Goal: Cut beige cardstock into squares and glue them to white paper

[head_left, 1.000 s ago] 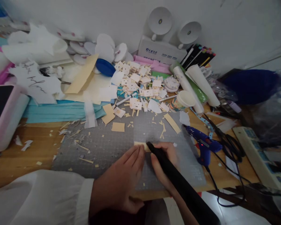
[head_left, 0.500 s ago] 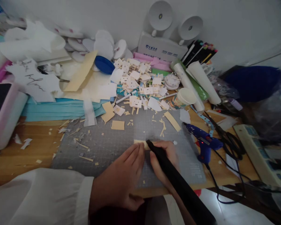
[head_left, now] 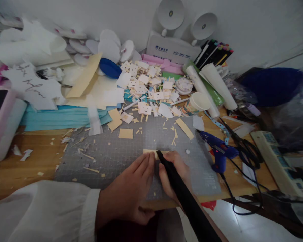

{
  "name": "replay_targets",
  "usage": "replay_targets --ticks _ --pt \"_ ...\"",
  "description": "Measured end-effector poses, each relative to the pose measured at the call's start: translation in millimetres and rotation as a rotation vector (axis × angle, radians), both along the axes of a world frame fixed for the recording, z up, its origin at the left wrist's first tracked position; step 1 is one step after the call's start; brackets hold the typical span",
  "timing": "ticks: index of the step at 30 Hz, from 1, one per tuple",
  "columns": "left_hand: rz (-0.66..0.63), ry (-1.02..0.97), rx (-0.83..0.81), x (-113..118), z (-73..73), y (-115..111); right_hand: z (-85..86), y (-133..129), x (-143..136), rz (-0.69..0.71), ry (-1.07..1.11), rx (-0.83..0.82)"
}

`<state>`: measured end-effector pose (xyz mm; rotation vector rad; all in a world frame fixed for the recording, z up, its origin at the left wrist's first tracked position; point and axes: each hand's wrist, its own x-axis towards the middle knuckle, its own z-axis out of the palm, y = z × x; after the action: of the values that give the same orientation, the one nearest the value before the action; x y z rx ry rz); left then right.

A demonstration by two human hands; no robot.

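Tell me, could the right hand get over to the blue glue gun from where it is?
Probably yes. The blue glue gun lies on the table just to the right of the right hand, with only bare grey cutting mat between them. But that hand is holding a black tool, so it isn't free to grab.

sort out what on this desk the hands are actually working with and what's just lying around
In use: left hand, right hand, black cutting tool, tan paper piece, grey cutting mat.

Lying about: blue glue gun, paper cup, scissors, cut-out pile.
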<state>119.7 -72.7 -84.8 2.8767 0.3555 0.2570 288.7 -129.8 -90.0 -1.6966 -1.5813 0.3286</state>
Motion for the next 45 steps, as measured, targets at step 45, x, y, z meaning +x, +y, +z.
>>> replay_targets --ticks 45 --pt "0.296 -0.107 -0.391 8.8 28.7 42.8 1.1 -23.2 21.7 -0.444 0.41 0.133"
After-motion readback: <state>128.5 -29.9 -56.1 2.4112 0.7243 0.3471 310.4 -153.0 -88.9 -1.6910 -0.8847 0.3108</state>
